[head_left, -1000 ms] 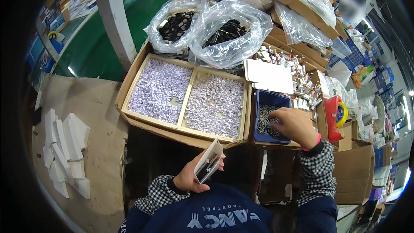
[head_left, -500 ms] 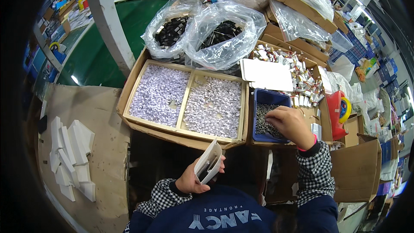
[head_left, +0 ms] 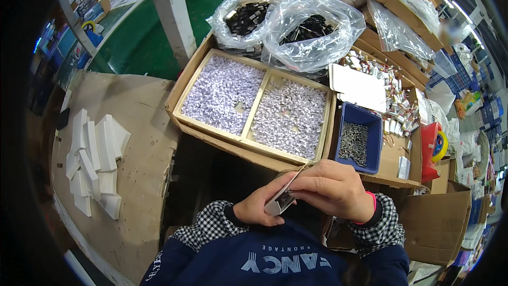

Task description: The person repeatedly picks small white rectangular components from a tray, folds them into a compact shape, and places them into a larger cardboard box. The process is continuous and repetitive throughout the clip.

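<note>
- Nearest, both hands meet close to the person's chest, above the dark blue top with checked cuffs.
- The left hand is curled around the lower end of a small white box, fingers wrapped under it and gripping it.
- The right hand lies over the upper end of the same box, fingers bent down onto its edge and open flap (whether anything small is pinched between the fingertips cannot be told).
- The box is tilted, its open end towards the right hand, just near of the front edge of the cardboard trays.
- To the left, on the brown worktop, a heap of white flat pieces lies well apart from the hands.
- Just beyond the hands to the right stands a blue bin holding small dark metal parts.
- Left of the bin sits a wide cardboard tray split into two compartments, both full of small pale lilac-white pieces.
- A white sheet lies just beyond the bin.
- Farther off, two clear plastic bags hold black parts, touching the tray's far edge.
- At the far right, a red tape dispenser rests among cardboard boxes.
</note>
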The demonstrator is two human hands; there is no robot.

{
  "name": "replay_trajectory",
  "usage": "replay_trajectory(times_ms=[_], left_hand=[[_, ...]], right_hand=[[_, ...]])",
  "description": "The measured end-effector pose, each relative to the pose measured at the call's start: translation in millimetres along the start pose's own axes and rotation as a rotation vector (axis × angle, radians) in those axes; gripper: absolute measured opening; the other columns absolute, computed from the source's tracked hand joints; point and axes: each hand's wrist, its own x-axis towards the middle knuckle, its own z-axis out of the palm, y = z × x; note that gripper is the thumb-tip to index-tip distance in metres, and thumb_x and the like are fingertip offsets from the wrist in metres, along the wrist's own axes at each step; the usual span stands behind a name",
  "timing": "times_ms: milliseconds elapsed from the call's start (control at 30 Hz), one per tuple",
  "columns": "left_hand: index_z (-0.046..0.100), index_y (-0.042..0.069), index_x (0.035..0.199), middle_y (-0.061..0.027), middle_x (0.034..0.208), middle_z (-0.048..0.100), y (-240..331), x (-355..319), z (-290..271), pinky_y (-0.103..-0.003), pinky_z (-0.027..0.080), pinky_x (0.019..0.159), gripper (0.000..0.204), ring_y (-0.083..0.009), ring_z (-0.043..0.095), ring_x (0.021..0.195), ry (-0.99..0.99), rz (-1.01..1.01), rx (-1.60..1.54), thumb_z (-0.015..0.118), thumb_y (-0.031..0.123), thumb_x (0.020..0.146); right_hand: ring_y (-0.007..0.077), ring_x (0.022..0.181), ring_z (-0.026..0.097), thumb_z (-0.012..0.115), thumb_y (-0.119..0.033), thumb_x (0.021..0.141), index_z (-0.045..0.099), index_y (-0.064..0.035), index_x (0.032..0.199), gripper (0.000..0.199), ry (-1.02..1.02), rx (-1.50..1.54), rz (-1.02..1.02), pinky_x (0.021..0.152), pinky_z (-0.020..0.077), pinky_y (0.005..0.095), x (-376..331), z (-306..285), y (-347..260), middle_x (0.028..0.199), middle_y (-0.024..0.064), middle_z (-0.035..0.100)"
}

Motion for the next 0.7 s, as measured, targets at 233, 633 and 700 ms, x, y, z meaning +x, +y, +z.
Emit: replay_trajectory(times_ms=[233, 633, 700], left_hand=[[0.009, 0.0, 0.148, -0.0092, 0.136, 0.036, 4.4, -4.1, -3.7, -0.033, 0.039, 0.099, 0.127, -0.0176, 0.044, 0.117, -0.129, 0.046, -0.135, 0.08, 0.059, 0.061], [0.026, 0.005, 0.144, -0.0083, 0.136, 0.043, -78.3, -74.2, -33.7, -0.034, 0.042, 0.098, 0.093, -0.0181, 0.048, 0.119, 0.024, 0.127, -0.41, 0.072, 0.049, 0.075], [0.025, 0.005, 0.144, -0.0081, 0.136, 0.043, -91.2, -92.0, -39.4, -0.034, 0.041, 0.099, 0.092, -0.0178, 0.047, 0.12, 0.097, 0.115, -0.452, 0.07, 0.048, 0.076]], right_hand=[[0.0161, 0.07, 0.06, 0.073, -0.002, 0.075, 0.065, -0.0026, 0.103, 0.029, 0.167, 0.145, 0.274, 0.063, 0.0496, 0.0256, -16.7, 7.3, -1.4, 0.095, 0.0094, 0.064], [0.0178, 0.093, 0.056, 0.058, -0.004, 0.088, 0.054, 0.0036, 0.116, 0.029, 0.125, 0.783, 0.731, 0.08, 0.0465, 0.0287, -34.3, 123.4, -21.4, 0.105, 0.0107, 0.06], [0.0156, 0.088, 0.056, 0.06, -0.003, 0.087, 0.057, 0.0037, 0.113, 0.027, -0.025, 0.67, 0.713, 0.076, 0.0468, 0.0273, -36.7, 128.9, -10.8, 0.102, 0.0088, 0.061]])
